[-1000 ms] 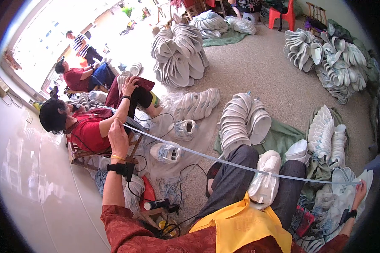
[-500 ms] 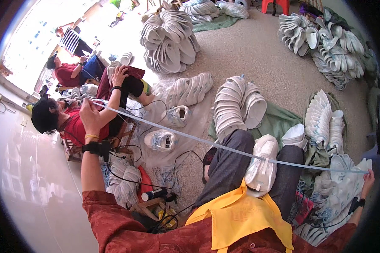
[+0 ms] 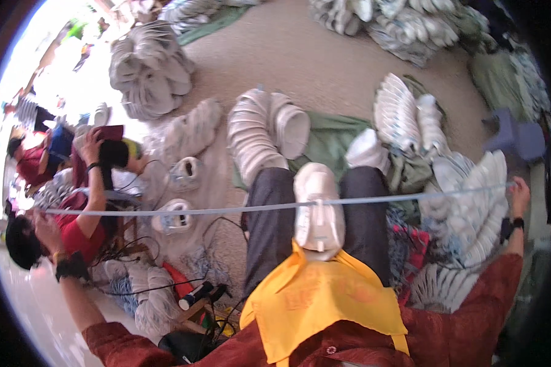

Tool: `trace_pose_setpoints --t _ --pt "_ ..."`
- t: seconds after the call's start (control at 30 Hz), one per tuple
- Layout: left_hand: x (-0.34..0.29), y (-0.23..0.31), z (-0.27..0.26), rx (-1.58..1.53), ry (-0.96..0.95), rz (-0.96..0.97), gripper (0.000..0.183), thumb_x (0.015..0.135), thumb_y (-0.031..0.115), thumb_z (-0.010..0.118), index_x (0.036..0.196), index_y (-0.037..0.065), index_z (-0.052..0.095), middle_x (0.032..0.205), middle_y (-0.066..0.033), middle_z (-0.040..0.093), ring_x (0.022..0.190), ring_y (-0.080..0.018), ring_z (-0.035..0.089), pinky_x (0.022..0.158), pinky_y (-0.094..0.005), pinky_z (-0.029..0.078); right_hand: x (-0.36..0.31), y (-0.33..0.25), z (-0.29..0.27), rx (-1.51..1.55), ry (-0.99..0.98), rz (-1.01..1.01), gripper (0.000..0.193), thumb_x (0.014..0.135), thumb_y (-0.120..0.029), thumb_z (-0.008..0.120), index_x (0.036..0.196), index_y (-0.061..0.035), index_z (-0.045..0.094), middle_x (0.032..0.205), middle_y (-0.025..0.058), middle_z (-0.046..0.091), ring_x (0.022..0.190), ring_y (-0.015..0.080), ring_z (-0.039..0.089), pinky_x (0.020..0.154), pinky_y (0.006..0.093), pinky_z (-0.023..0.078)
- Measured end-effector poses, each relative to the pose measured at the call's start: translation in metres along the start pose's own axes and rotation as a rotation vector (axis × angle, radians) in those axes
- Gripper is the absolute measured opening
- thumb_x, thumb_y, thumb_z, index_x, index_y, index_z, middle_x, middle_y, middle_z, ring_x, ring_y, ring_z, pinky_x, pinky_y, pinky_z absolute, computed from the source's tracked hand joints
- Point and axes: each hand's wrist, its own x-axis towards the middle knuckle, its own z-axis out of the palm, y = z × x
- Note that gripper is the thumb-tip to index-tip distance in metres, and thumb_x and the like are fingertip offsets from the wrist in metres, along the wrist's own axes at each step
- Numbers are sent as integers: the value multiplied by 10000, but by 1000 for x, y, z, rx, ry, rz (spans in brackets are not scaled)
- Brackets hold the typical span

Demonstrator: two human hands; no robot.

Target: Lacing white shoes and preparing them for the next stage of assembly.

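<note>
A white shoe (image 3: 319, 226) lies between my thighs, its heel end by the yellow apron (image 3: 324, 306). A long, flat, pale blue shoelace (image 3: 239, 209) runs across the shoe, stretched nearly straight to both sides. At the far left, my left hand (image 3: 48, 232) is closed on one end of it, overlapping the seated person's cap in the view. Out on the right, my right hand (image 3: 520, 194) pinches the other end near stacked white shoe pieces. How the lace threads through the shoe is too blurred to tell.
Nested white shoe uppers (image 3: 251, 134) stand just beyond my knees on a green cloth (image 3: 333, 137). Two people sit at the left, the nearer beside loose white shoes (image 3: 172, 216). Black cables (image 3: 147, 285) cross near my left side. A grey-purple stool (image 3: 514, 134) stands at right.
My left hand has moved outward and down, and the lace is now nearly level. My right hand stays stretched out, still pinching its end. The view has swung to the right.
</note>
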Motion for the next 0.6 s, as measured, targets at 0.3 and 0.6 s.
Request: trace_pose_setpoints --t 0.3,0.6 --pt "6 29 34 217 -221 -54 384 996 228 605 1329 40 639 1141 -258 730 1060 -443 692 937 -511 517 -28 -26 42 -182 12 77 210 988 39 572 1147 -4 703 932 76 715 782 143 699 715 279 590" --pt "22 38 20 101 -250 -47 366 990 146 637 1317 -19 636 1143 -243 706 1095 -418 662 968 -481 503 -22 5 -3 -300 16 130 227 958 80 571 1100 -21 717 877 69 693 721 155 671 656 313 571"
